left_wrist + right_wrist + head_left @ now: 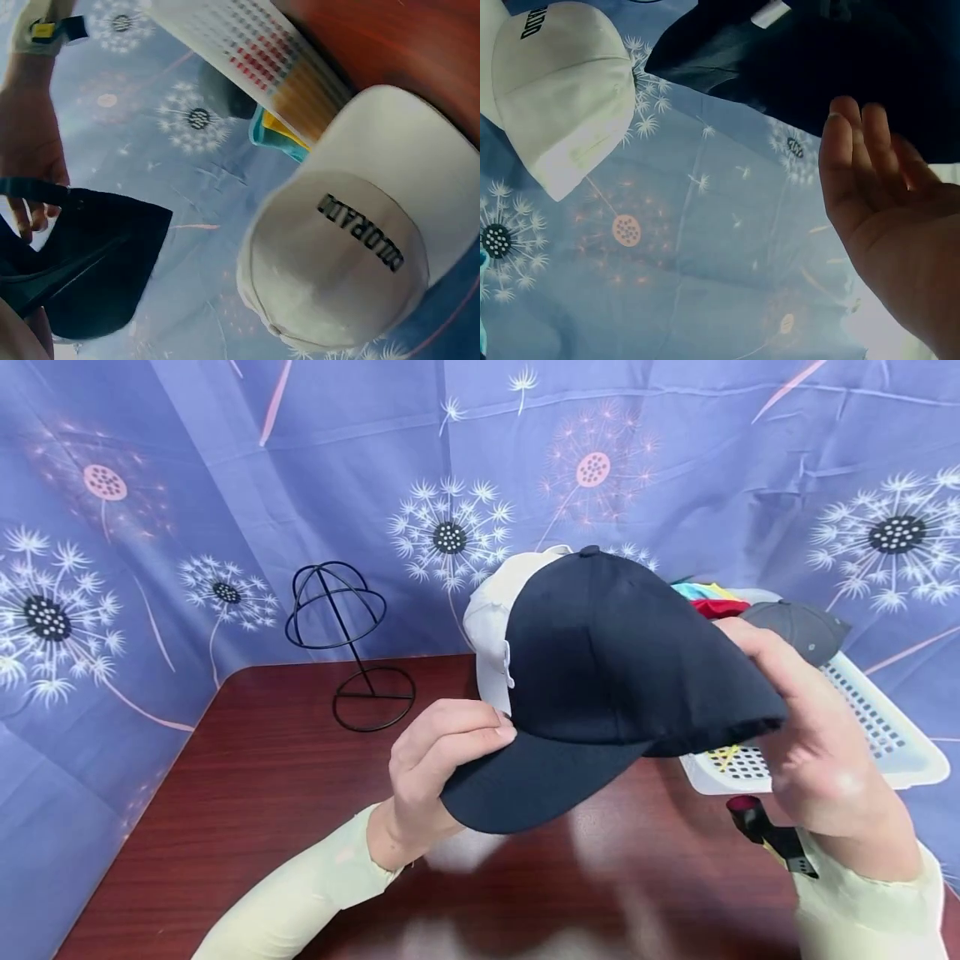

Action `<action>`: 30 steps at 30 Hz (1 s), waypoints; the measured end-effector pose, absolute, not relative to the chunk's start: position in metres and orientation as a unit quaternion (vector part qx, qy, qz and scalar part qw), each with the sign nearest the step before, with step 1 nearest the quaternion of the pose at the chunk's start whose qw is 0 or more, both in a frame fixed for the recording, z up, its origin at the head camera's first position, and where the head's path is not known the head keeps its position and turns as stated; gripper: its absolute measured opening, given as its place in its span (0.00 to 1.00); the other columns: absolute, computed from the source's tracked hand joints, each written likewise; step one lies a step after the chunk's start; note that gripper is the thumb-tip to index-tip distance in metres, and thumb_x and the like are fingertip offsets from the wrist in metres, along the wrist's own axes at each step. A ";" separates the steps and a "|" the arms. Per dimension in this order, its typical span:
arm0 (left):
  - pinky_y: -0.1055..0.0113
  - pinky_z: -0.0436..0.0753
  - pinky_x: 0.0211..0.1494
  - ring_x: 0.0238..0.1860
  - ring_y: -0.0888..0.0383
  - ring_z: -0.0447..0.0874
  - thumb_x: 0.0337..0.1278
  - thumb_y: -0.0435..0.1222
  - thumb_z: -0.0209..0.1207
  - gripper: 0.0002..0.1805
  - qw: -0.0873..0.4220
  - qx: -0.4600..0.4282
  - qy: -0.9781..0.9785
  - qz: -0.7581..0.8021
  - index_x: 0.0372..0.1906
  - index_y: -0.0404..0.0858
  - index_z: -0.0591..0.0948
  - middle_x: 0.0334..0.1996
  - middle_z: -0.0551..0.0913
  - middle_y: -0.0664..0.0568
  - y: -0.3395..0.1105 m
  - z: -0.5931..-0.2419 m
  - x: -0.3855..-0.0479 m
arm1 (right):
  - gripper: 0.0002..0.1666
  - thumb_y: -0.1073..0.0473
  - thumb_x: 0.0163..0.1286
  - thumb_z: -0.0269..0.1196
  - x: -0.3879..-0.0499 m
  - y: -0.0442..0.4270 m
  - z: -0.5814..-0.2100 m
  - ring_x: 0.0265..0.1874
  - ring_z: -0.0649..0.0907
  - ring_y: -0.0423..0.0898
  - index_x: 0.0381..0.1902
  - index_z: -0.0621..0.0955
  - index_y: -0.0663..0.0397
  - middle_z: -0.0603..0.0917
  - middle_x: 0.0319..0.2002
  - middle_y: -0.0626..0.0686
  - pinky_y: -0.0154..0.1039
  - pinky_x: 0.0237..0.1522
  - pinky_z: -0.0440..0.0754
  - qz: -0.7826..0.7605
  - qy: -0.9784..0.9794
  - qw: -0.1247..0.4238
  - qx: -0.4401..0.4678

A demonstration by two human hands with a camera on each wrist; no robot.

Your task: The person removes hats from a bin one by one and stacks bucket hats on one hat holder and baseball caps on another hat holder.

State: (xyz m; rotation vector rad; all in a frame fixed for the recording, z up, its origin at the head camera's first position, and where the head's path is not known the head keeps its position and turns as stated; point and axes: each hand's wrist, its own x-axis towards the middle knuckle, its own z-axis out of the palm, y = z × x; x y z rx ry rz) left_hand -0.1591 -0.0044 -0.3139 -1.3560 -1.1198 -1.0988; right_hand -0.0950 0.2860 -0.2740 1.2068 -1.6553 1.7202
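A dark navy baseball cap point(592, 652) is held up over the table, its brim toward the lower left. My left hand point(442, 760) pinches the brim's left edge between thumb and fingers. At the cap's back edge, my right hand point(817, 752) holds it, with part of the fingers hidden behind the fabric. The right wrist view shows the right fingers point(859, 142) bent against the dark cap point(795, 67). In the left wrist view, the back strap point(34, 189) crosses in front of those fingers. Behind stands a white cap point(337, 262) lettered COLORADO; its support is hidden.
A black wire hat stand point(367, 681) stands at the back left of the brown table point(247, 793). At the right, a white perforated basket point(885, 727) holds a grey cap point(798, 627) and colourful ones. A patterned blue cloth point(337, 468) hangs behind.
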 end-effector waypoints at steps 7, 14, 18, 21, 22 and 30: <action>0.61 0.87 0.45 0.38 0.44 0.85 0.64 0.27 0.68 0.10 0.448 -0.534 -0.480 -0.532 0.41 0.22 0.81 0.38 0.82 0.34 -0.006 -0.320 -0.152 | 0.57 0.38 0.53 0.84 -0.091 0.251 -0.256 0.56 0.81 0.47 0.63 0.76 0.78 0.83 0.55 0.65 0.35 0.66 0.72 0.439 -0.710 0.364 0.413; 0.61 0.86 0.44 0.37 0.46 0.84 0.70 0.26 0.62 0.06 0.454 -0.492 -0.483 -0.564 0.41 0.23 0.80 0.37 0.82 0.36 -0.001 -0.318 -0.145 | 0.46 0.35 0.62 0.77 -0.088 0.226 -0.261 0.47 0.83 0.43 0.56 0.80 0.72 0.86 0.42 0.57 0.36 0.63 0.74 0.359 -0.757 0.407 0.363; 0.60 0.85 0.43 0.37 0.46 0.84 0.74 0.26 0.58 0.06 0.455 -0.482 -0.488 -0.568 0.41 0.24 0.80 0.37 0.82 0.36 0.000 -0.316 -0.142 | 0.31 0.40 0.72 0.71 -0.088 0.218 -0.267 0.42 0.82 0.44 0.43 0.83 0.68 0.85 0.35 0.54 0.34 0.58 0.76 0.353 -0.746 0.449 0.344; 0.60 0.85 0.43 0.38 0.46 0.84 0.75 0.27 0.57 0.07 0.454 -0.482 -0.493 -0.565 0.41 0.24 0.81 0.37 0.82 0.36 -0.001 -0.315 -0.142 | 0.26 0.45 0.75 0.69 -0.090 0.215 -0.270 0.38 0.83 0.44 0.42 0.84 0.68 0.86 0.34 0.55 0.32 0.54 0.77 0.354 -0.734 0.469 0.340; 0.61 0.85 0.43 0.38 0.46 0.84 0.75 0.27 0.57 0.07 0.454 -0.482 -0.493 -0.565 0.41 0.24 0.81 0.37 0.82 0.36 -0.002 -0.315 -0.142 | 0.25 0.47 0.76 0.68 -0.090 0.215 -0.271 0.37 0.83 0.44 0.43 0.85 0.68 0.86 0.34 0.55 0.31 0.53 0.78 0.354 -0.732 0.474 0.338; 0.61 0.85 0.44 0.38 0.47 0.84 0.72 0.27 0.61 0.06 0.450 -0.478 -0.502 -0.564 0.42 0.24 0.82 0.37 0.82 0.36 -0.003 -0.313 -0.142 | 0.24 0.48 0.77 0.66 -0.094 0.211 -0.271 0.30 0.84 0.43 0.40 0.86 0.69 0.87 0.31 0.58 0.26 0.47 0.79 0.369 -0.715 0.500 0.321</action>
